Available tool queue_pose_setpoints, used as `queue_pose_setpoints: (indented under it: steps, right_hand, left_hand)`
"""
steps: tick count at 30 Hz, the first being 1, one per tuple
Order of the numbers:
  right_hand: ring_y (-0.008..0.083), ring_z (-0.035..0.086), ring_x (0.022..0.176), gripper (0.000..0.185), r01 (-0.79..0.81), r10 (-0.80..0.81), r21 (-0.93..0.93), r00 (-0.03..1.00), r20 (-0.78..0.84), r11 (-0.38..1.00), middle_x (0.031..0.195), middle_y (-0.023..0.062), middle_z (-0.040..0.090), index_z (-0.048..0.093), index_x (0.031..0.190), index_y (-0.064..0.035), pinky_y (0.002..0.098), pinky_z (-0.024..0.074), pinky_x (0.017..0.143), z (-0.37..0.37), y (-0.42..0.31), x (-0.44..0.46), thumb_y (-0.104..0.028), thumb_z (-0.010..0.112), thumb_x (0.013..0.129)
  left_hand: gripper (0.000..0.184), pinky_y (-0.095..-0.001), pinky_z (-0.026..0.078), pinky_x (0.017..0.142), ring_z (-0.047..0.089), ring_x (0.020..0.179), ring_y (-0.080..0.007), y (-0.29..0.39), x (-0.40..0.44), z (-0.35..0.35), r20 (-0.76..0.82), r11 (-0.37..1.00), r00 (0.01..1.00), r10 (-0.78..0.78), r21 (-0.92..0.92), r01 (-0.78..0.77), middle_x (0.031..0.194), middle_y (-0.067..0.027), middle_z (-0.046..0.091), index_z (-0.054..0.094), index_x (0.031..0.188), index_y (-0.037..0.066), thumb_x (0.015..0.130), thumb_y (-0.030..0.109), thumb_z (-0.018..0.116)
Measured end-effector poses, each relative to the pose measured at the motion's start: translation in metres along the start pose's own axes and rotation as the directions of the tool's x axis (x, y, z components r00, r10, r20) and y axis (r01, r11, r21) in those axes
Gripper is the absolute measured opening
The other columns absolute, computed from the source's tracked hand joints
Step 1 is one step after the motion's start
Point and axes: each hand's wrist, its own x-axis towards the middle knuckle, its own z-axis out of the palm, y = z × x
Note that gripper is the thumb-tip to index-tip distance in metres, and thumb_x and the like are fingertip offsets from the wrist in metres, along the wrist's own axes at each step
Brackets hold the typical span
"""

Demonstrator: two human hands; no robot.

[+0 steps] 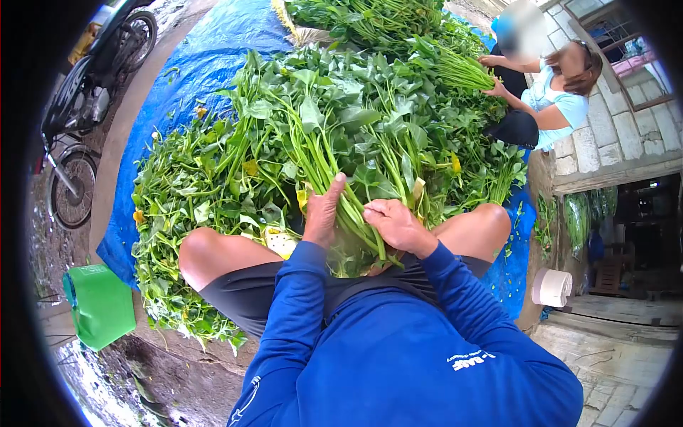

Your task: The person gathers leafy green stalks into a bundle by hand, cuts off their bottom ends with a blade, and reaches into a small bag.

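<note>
A bundle of long-stemmed leafy greens [309,153] lies across my lap, its leaves pointing away from me and its cut stem ends near my waist. My left hand [324,213] grips the stems from the left side, thumb up along them. On the right, my right hand [400,226] is closed at the lower stems, its fingers curled against them. Just beyond my hands spreads a large heap of the same greens [206,178], with some yellow leaves among them. Part of a pale yellow object [281,242] shows by my left knee.
A blue tarp [206,50] lies under the heap. At the right, a person [562,96] holds another bunch of greens [459,69]. A motorcycle [78,107] stands at the left, above a green container [99,306]. A whitish cylinder [552,287] sits at the tarp's right edge.
</note>
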Motion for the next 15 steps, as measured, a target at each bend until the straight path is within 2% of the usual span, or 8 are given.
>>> queue_pose_setpoints:
  steps: [3, 6, 7, 10, 11, 12, 14, 15]
  right_hand:
    - [0.03, 0.068, 0.083, 0.029, 0.082, -0.08, -0.166, 0.997, 0.018, 0.983, 0.093, 0.0173, 0.071, 0.073, 0.109, 0.0026, 0.0418, 0.0543, 0.082, 0.008, -0.005, 0.01, -0.024, 0.062, 0.107]
    - [0.0402, 0.066, 0.082, 0.029, 0.367, -0.432, -0.341, 0.891, -0.14, 0.866, 0.085, 0.0191, 0.066, 0.069, 0.091, -0.0004, 0.0495, 0.0533, 0.076, 0.009, -0.011, -0.012, -0.025, 0.065, 0.105]
    - [0.0421, 0.066, 0.091, 0.028, 0.323, -0.411, -0.404, 0.899, -0.152, 0.856, 0.088, 0.0182, 0.066, 0.071, 0.091, -0.0019, 0.0513, 0.0543, 0.081, 0.002, -0.032, -0.029, -0.026, 0.067, 0.103]
    - [0.0368, 0.066, 0.09, 0.02, 0.287, -0.402, -0.485, 0.903, -0.151, 0.826, 0.088, 0.0162, 0.067, 0.075, 0.093, -0.0031, 0.0472, 0.0539, 0.082, -0.005, -0.04, -0.047, -0.021, 0.069, 0.101]
    - [0.0358, 0.066, 0.087, 0.016, 0.389, -0.525, -0.52, 0.839, -0.141, 0.761, 0.086, 0.0157, 0.066, 0.073, 0.087, -0.0053, 0.0461, 0.0538, 0.079, -0.002, -0.032, -0.047, -0.017, 0.07, 0.098]
    - [0.0351, 0.065, 0.086, 0.016, 0.359, -0.521, -0.56, 0.839, -0.157, 0.747, 0.085, 0.0153, 0.066, 0.072, 0.086, -0.0057, 0.0458, 0.0538, 0.078, 0.0, -0.035, -0.053, -0.016, 0.07, 0.098]
    - [0.0337, 0.065, 0.084, 0.017, 0.3, -0.512, -0.627, 0.839, -0.186, 0.719, 0.084, 0.0147, 0.066, 0.071, 0.083, -0.0064, 0.0451, 0.0537, 0.076, 0.007, -0.047, -0.071, -0.015, 0.069, 0.098]
    - [0.0372, 0.068, 0.089, 0.013, 0.263, -0.419, -0.57, 0.894, -0.16, 0.779, 0.096, 0.0185, 0.072, 0.076, 0.1, -0.0037, 0.0451, 0.0573, 0.081, 0.007, -0.05, -0.083, -0.015, 0.071, 0.099]
  left_hand:
    - [0.035, -0.0301, 0.058, 0.073, 0.069, 0.083, -0.0129, 0.013, -0.003, 0.004, 0.019, 0.995, 1.0, 0.001, 0.103, -0.003, 0.101, -0.0014, 0.074, 0.071, 0.121, 0.005, 0.092, 0.016, 0.087]
    - [0.03, -0.0298, 0.058, 0.073, 0.071, 0.083, -0.0135, 0.02, -0.001, 0.001, -0.009, 0.993, 0.999, 0.046, 0.11, -0.045, 0.099, -0.0036, 0.075, 0.072, 0.117, 0.002, 0.09, 0.008, 0.084]
    - [0.03, -0.0301, 0.059, 0.074, 0.071, 0.083, -0.0141, 0.024, -0.001, -0.002, -0.02, 0.996, 0.999, 0.043, 0.085, -0.041, 0.1, -0.004, 0.076, 0.072, 0.117, 0.002, 0.09, 0.007, 0.083]
    - [0.029, -0.0315, 0.06, 0.076, 0.072, 0.083, -0.0172, 0.039, -0.001, -0.005, -0.087, 0.997, 0.994, 0.066, 0.055, -0.061, 0.1, -0.0065, 0.076, 0.072, 0.115, -0.002, 0.09, 0.007, 0.082]
    - [0.024, -0.0328, 0.061, 0.071, 0.072, 0.075, -0.0179, 0.034, 0.004, -0.006, -0.132, 0.992, 0.984, 0.116, 0.057, -0.11, 0.093, -0.0071, 0.076, 0.074, 0.108, -0.002, 0.091, 0.013, 0.082]
    - [0.023, -0.0341, 0.062, 0.065, 0.072, 0.068, -0.0186, 0.03, 0.01, -0.007, -0.173, 0.986, 0.971, 0.166, 0.059, -0.158, 0.087, -0.0076, 0.076, 0.076, 0.1, -0.002, 0.092, 0.018, 0.083]
    - [0.023, -0.0342, 0.062, 0.066, 0.074, 0.07, -0.0193, 0.04, 0.009, -0.008, -0.224, 0.997, 0.971, 0.08, 0.022, -0.077, 0.086, -0.0086, 0.075, 0.076, 0.097, -0.002, 0.092, 0.019, 0.084]
    - [0.024, -0.0351, 0.062, 0.067, 0.074, 0.071, -0.0197, 0.042, 0.009, -0.008, -0.207, 0.996, 0.975, 0.085, -0.003, -0.088, 0.087, -0.0089, 0.075, 0.076, 0.097, -0.002, 0.091, 0.02, 0.085]
